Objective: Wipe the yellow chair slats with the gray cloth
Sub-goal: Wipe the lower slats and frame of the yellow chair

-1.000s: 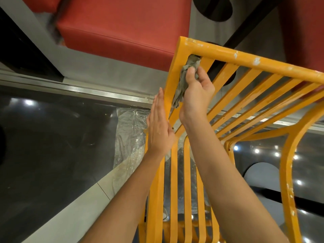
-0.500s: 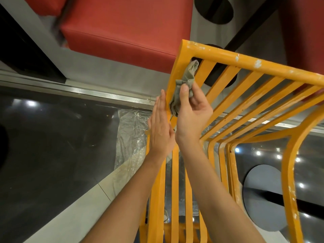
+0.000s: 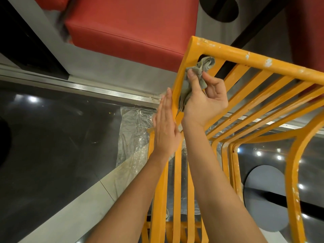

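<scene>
Right hand [image 3: 204, 102] has slid back up, gray cloth [image 3: 201, 69] bunched in its grip at the yellow chair [image 3: 245, 57] corner; left hand [image 3: 165, 127] flat, fingers straight, against the frame.

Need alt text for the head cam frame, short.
A right hand presses a gray cloth into the top corner of a yellow chair back, beside the first slat. The left hand lies flat against the outer frame. A red cushion sits behind.
</scene>
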Motion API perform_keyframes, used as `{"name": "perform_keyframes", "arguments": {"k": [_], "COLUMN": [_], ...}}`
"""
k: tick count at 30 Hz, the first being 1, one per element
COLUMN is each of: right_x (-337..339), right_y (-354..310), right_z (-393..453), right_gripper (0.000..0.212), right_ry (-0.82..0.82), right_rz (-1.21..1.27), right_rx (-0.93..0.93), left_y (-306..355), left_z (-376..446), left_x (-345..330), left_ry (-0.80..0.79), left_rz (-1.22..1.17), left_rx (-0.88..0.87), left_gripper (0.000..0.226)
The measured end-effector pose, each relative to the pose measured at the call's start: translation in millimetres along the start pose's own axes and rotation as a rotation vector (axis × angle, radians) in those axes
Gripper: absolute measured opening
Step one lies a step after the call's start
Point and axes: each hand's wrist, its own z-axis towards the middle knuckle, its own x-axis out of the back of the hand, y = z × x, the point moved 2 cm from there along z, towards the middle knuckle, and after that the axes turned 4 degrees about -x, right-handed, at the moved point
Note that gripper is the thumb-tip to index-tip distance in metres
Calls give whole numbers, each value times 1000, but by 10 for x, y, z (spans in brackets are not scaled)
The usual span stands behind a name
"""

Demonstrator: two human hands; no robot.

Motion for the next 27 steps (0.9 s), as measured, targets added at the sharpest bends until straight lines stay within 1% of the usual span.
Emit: {"name": "perform_keyframes", "arguments": {"k": [3,4,5,7,9,10,12,13,15,16,18,21,22,24,26,27], "right_x": [-61,-80,-86,-84,-31,16,159,243,313,269,100,-102,-92,33,263,383], "right_y": [-18,-18,-11,34,99,151,269,321,340,299,120,-46,-19,130,367,467], "right_z": [-90,-93,-78,-33,-5,-13,-96,-155,-187,-140,12,218,211,88,-93,-171], "right_gripper": [24,26,27,23,18,17,14,12,15,15,15,17,19,26,35,35], "right_ry": [-78,-85,-80,-53,-68,-99,-177,-220,-292,-305,-285,-242,-246,-297,-380,-409], "right_rz": [-101,-125,-127,-78,-94,-141,-315,-411,-532,-544,-452,-275,-249,-277,-342,-357], "right_rx": [120,154,162,88,24,19,10,-6,-37,-33,8,55,33,-74,-248,-340], "left_y": [-4,-8,-7,-21,-28,-13,44,64,57,44,7,29,30,21,-21,-32], "left_z": [22,25,21,17,20,17,9,8,0,-1,-2,-17,-25,-39,-43,-50], "left_x": [1,-8,-14,-21,-16,-10,16,33,53,62,80,120,125,128,100,92], "left_ry": [-9,-8,-7,-4,-4,-3,-13,-22,-23,-14,-15,37,61,106,139,152], "left_rz": [-10,-16,-16,5,30,22,-20,-48,-91,-99,-140,-257,-272,-281,-275,-276], "left_rx": [6,5,5,11,9,0,-5,2,-7,-24,-60,-118,-130,-137,-128,-126], "left_gripper": [84,84,88,99,103,100,86,83,86,91,98,81,76,65,57,55]}}
